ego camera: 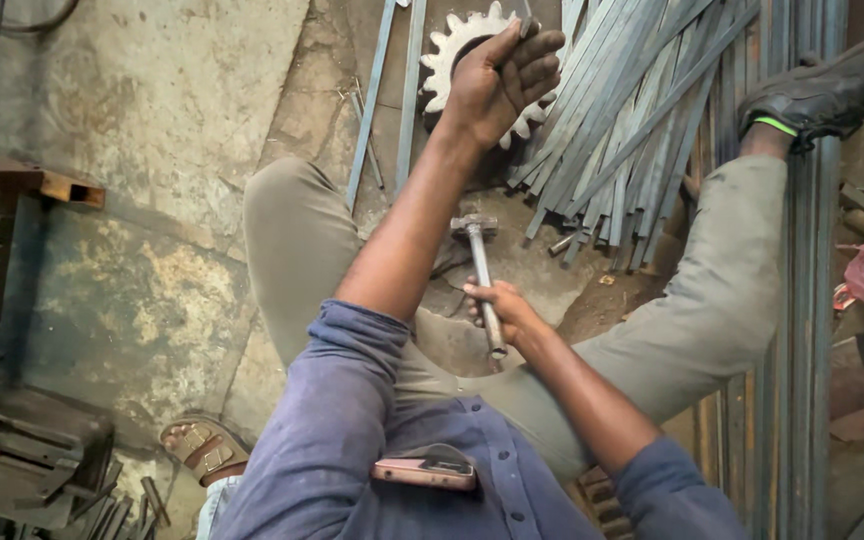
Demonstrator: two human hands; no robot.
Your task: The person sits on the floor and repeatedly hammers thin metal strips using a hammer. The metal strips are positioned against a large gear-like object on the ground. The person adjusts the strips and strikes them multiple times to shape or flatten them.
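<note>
Left hand (pixel 500 85): arm outstretched, fingers curled over the white toothed gear wheel (pixel 452 50) on the floor, far from the body. Right hand (pixel 502 312): fist closed round hammer (pixel 482 275), handle pointing away, head toward gear. Flat steel strips (pixel 632 120): fanned just beside the gear's right.

Dull metal hammer (pixel 480 270), pale toothed gear (pixel 452 45)

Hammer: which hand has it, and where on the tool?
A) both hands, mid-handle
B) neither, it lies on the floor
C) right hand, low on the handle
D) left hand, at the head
C. The right hand closes its grip low on the handle of the hammer, whose head points away from the person, while the left hand reaches out to the toothed gear wheel on the floor.
</note>
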